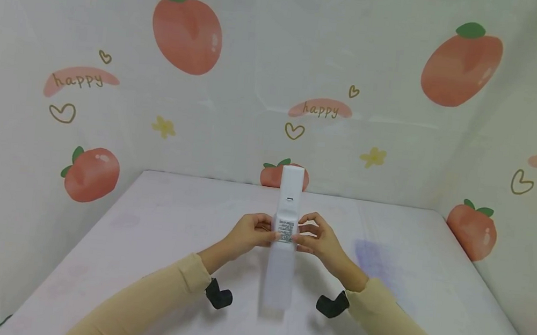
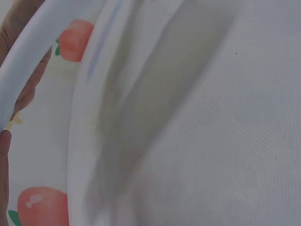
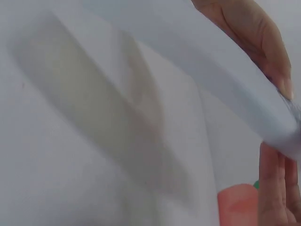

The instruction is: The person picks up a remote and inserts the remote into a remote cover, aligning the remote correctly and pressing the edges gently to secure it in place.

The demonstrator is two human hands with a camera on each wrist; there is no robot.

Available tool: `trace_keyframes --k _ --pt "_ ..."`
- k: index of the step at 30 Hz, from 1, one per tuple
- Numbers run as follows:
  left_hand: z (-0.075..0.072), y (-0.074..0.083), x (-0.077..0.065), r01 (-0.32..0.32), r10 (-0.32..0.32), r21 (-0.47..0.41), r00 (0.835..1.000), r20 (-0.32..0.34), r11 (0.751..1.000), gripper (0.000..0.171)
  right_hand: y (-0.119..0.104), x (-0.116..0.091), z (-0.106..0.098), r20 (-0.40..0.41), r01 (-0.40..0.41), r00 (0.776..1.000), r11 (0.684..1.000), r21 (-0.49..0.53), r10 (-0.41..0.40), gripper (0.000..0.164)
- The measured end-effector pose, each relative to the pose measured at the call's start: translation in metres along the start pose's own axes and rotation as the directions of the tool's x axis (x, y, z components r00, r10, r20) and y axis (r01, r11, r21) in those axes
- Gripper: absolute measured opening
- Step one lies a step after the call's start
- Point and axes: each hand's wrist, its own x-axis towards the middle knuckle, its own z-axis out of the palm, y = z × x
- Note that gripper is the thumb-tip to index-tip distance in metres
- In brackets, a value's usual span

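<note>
A long, narrow white plastic device (image 1: pixel 280 279) stands lengthwise in front of me in the head view. Small dark print covers a label (image 1: pixel 285 231) on its middle, and a little slot shows higher up. My left hand (image 1: pixel 248 234) pinches its left edge beside the label. From the other side, my right hand (image 1: pixel 323 243) holds the right edge at about the same height, thumb near the label. The left wrist view catches the device (image 2: pixel 29 54) at the upper left, and in the right wrist view the device (image 3: pixel 202 66) crosses diagonally. Its far face is hidden.
Under the device lies a white-covered table (image 1: pixel 172 207) with a faint purple stain (image 1: pixel 376 261) on the right. White curtains (image 1: pixel 261 43) printed with fruit and "happy" surround it. Black wrist mounts (image 1: pixel 219 295) hang below both sleeves. The device casts a shadow (image 2: pixel 164 84) on the cloth.
</note>
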Motion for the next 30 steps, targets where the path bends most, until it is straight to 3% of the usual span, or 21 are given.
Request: trace_keyframes --k 4,9,11,16,22,27,30 --pt "0.0 0.001 0.0 0.013 -0.013 -0.021 1.0 -0.023 1.0 0.036 0.001 0.002 0.003 -0.031 -0.003 1.0 1.0 0.03 0.004 0.043" --pt "0.001 0.006 0.003 0.037 -0.041 -0.054 0.996 -0.079 0.998 0.061 0.003 0.004 0.002 -0.052 0.026 0.998 0.999 0.034 -0.024 0.044" --pt "0.001 0.008 0.006 0.043 -0.047 -0.046 0.996 -0.082 0.998 0.063 0.003 0.004 0.002 -0.062 0.037 0.997 0.999 0.036 -0.034 0.045" --pt "0.003 0.014 0.013 0.082 -0.082 -0.012 0.994 -0.069 0.997 0.045 0.003 0.004 0.002 -0.059 0.05 0.997 0.998 0.049 -0.047 0.047" --pt "0.005 0.017 0.019 0.142 -0.143 -0.02 0.984 -0.102 0.99 0.037 0.004 0.004 0.003 -0.044 0.047 0.998 0.999 0.021 -0.046 0.049" --pt "0.007 0.018 0.019 0.145 -0.144 0.004 0.986 -0.09 0.989 0.033 0.005 0.002 0.002 -0.038 0.036 0.999 0.999 -0.004 -0.036 0.046" --pt "0.007 0.019 0.018 0.144 -0.143 0.003 0.984 -0.106 0.99 0.033 0.006 0.001 0.0 -0.006 0.019 1.0 0.999 0.036 -0.019 0.038"
